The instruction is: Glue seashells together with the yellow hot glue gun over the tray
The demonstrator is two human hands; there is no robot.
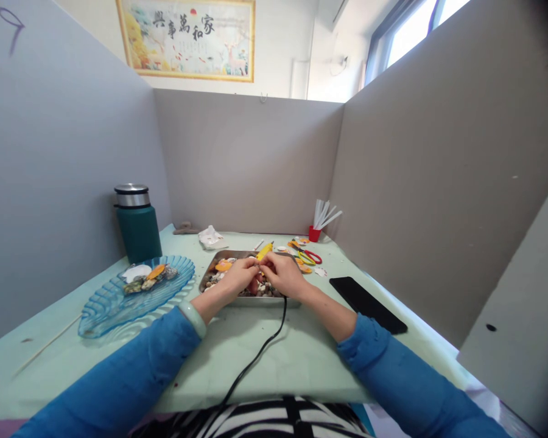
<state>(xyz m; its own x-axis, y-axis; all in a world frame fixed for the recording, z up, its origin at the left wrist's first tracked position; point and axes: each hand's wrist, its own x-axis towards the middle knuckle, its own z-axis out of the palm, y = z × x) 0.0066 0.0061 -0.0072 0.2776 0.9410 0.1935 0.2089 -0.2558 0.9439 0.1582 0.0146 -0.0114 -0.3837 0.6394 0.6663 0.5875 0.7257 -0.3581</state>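
My left hand [240,275] and my right hand [283,274] meet over a shallow metal tray [256,302], with their fingers pinched together. Whatever the fingertips grip is too small and covered to make out. Small pebbles [269,292] fill much of the tray, and an orange-and-white piece [223,266] lies among them to the left. Just beyond my fingers shows the yellow front of what looks like a glue gun [265,249]; the rest of it is hidden. A black cord [260,353] runs from the tray's front edge toward my lap.
On the left are a blue shell-shaped plate [139,307] holding stones, a thin stick [48,345] and a green bottle [139,231]. Scissors [311,256], a black flat object [368,304] and a red cup [315,233] of white sticks lie right. Crumpled tissue [211,238] sits behind. Partitions surround the table.
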